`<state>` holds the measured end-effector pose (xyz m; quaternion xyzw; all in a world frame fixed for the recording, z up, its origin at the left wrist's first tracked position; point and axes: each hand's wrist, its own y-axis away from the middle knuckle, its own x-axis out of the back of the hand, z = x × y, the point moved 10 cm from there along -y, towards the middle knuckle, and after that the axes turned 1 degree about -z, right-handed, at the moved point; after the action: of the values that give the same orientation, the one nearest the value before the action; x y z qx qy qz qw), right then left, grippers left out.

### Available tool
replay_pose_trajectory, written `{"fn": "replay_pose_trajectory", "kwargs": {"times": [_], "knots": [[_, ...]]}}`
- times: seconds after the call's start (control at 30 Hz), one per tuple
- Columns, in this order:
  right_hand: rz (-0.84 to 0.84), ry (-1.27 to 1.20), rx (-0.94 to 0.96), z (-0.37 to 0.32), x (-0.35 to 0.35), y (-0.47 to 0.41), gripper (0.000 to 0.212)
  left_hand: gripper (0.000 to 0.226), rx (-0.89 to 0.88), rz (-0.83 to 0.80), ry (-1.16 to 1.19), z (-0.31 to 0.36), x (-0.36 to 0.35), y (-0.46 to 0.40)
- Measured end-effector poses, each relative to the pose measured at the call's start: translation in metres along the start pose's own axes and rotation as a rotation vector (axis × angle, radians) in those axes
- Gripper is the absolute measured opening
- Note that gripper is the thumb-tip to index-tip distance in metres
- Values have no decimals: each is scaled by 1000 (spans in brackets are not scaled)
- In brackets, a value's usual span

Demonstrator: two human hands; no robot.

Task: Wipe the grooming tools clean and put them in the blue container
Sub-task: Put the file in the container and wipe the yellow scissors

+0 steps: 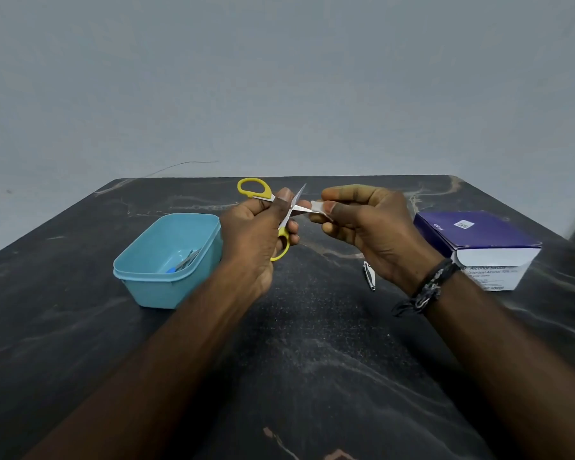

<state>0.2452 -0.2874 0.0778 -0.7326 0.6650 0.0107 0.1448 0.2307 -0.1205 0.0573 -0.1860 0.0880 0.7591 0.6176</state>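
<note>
The yellow-handled scissors were held splayed above the table, gripped near the pivot by the left hand. The right hand pinched a white swab around one blade. They looked stiff, light and sharp, best held by the handles. One blue container held perhaps two tools; one nail clipper and one swab box lay nearby.

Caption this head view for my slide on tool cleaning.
Left hand holds open yellow scissors while right hand wipes a blade with a swab.
</note>
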Motion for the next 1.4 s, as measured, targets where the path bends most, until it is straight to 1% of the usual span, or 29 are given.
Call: {"fn": "replay_pose_trajectory", "kwargs": {"times": [0.23,0.37,0.47,0.53,0.6,0.67,0.7,0.83,0.93,1.07,1.3,1.4], "knots": [[-13,25,-1,3,-1,-1,9,18,11,-12,17,-2,0,-1],[33,55,-12,5,4,-2,4,16,12,-64,25,-2,-6,0],[51,145,-4,2,7,-1,3,16,24,-120,18,-2,-12,1],[55,156,14,-1,7,0,6,19,33,-159,-29,-3,-16,2],[56,160,33,-3,7,0,11,16,28,-185,-98,0,-16,3],[55,176,40,-6,8,0,13,13,-20,-184,-179,6,-12,2],[53,191,43,-6,9,0,12,15,-54,-178,-223,10,-10,1],[-9,323,75,-12,5,0,6,26,-129,-163,-335,16,-5,0],[-37,457,117,-16,0,2,11,29,-149,-161,-368,17,-4,-1],[-71,569,194,-22,-8,6,17,26,-155,-191,-392,14,-6,-3],[-143,638,279,-27,-19,9,14,24,-124,-192,-368,8,-5,-8],[-191,634,276,-25,-24,9,22,21,-108,-193,-358,6,-4,-9]]}}
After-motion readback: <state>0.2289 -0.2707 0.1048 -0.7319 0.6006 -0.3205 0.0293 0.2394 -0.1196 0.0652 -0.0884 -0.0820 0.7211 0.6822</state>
